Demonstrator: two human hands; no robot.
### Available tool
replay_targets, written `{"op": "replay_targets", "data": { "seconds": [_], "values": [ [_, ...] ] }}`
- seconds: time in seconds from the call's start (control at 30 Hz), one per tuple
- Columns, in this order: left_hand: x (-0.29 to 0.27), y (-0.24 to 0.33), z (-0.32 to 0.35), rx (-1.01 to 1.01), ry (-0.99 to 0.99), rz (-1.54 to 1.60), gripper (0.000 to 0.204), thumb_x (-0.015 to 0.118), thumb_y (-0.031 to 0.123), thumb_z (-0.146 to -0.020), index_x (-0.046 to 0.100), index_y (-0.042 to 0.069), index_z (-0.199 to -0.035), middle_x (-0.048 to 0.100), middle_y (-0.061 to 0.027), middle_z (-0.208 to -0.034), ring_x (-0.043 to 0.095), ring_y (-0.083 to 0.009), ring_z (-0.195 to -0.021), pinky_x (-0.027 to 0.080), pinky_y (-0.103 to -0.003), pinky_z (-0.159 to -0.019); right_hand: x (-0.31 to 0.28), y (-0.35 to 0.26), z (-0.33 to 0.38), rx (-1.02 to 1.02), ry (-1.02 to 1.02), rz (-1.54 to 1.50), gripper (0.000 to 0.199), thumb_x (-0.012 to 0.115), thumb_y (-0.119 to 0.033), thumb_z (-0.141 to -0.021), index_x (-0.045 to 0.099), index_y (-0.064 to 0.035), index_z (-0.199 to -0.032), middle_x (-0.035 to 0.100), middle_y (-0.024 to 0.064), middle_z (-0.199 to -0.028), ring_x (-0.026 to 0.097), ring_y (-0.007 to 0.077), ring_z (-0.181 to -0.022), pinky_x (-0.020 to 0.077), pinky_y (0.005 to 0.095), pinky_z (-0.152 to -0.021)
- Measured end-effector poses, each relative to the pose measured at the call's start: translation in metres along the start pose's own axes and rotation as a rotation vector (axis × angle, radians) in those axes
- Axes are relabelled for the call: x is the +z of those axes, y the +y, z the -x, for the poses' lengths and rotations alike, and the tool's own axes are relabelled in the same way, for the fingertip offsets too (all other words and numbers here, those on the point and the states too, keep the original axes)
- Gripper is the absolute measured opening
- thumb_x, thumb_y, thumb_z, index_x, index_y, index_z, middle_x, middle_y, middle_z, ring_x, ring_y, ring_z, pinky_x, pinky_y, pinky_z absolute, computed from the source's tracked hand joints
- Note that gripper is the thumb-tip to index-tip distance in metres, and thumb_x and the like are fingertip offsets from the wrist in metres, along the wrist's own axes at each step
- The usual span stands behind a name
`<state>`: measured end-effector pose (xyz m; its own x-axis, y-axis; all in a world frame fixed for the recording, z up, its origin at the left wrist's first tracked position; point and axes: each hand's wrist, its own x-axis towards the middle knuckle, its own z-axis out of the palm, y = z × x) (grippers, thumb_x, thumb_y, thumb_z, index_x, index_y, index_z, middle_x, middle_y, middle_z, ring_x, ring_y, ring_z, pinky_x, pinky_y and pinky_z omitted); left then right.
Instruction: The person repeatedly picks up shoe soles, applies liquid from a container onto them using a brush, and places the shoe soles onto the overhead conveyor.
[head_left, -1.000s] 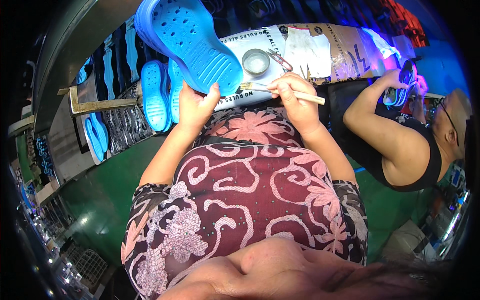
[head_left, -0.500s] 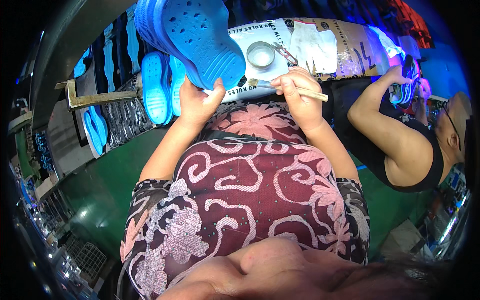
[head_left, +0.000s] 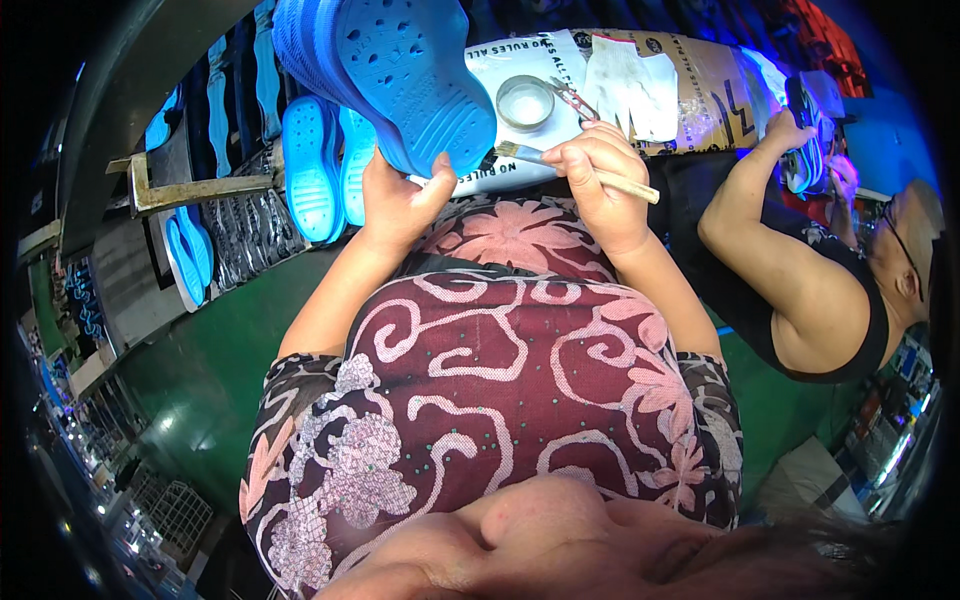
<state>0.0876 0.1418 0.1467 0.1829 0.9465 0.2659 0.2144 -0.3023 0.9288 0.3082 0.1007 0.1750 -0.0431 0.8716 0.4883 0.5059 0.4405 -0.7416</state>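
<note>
My left hand (head_left: 405, 200) grips the heel end of a large blue foam shoe sole (head_left: 420, 100), its thumb along the near edge. Small holes and ridges mark the sole's upper face, and its thick side is ribbed. In my right hand (head_left: 605, 185) is a flat paintbrush (head_left: 627, 186) with a pale wooden handle, pinched between thumb and fingers. The bristles point left and lie close to the sole's right edge; whether they touch it I cannot tell. Beyond the brush, a round glass bowl (head_left: 526, 103) with pale contents stands on the white sheet (head_left: 500, 62).
A red-handled tool (head_left: 573, 98) lies beside the bowl, near a whitish glove-like cloth (head_left: 630, 90). More blue soles (head_left: 312, 170) lie at the left, by a metal bracket (head_left: 200, 192). On the right, a co-worker (head_left: 800, 270) holds a shoe (head_left: 803, 150).
The sole in my left hand has tilted and shifted slightly to the right. The paintbrush has risen a little with my right hand. The co-worker's shoe has moved slightly.
</note>
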Motion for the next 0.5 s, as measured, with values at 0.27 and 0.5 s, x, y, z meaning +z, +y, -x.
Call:
{"op": "replay_targets", "data": {
  "seconds": [0.27, 0.5],
  "values": [
    [0.0046, 0.0003, -0.0024, 0.007, 0.071, 0.051, 0.037, 0.061, 0.005, -0.07, 0.05, -0.003, -0.104, 0.062, -0.0127, -0.091, 0.06, -0.0171, -0.081, 0.047, -0.029, -0.073, 0.0017, -0.0038, 0.0001, -0.073, -0.059, 0.022, 0.021, 0.054, -0.016, -0.084, 0.065, -0.0034, -0.071, 0.059, 0.0043, -0.061, 0.055, 0.0183, -0.06, 0.0394, 0.0329, -0.074],
    [0.0076, -0.0022, -0.0028, 0.039, 0.067, 0.089, 0.036, 0.061, 0.004, -0.07, 0.05, -0.003, -0.104, 0.062, -0.0117, -0.089, 0.06, -0.017, -0.08, 0.047, -0.029, -0.073, 0.005, -0.0011, -0.0013, -0.07, -0.058, 0.009, 0.023, 0.054, -0.018, -0.085, 0.066, -0.0043, -0.071, 0.062, 0.0046, -0.065, 0.057, 0.0179, -0.062, 0.0399, 0.0346, -0.078]
  ]
}}
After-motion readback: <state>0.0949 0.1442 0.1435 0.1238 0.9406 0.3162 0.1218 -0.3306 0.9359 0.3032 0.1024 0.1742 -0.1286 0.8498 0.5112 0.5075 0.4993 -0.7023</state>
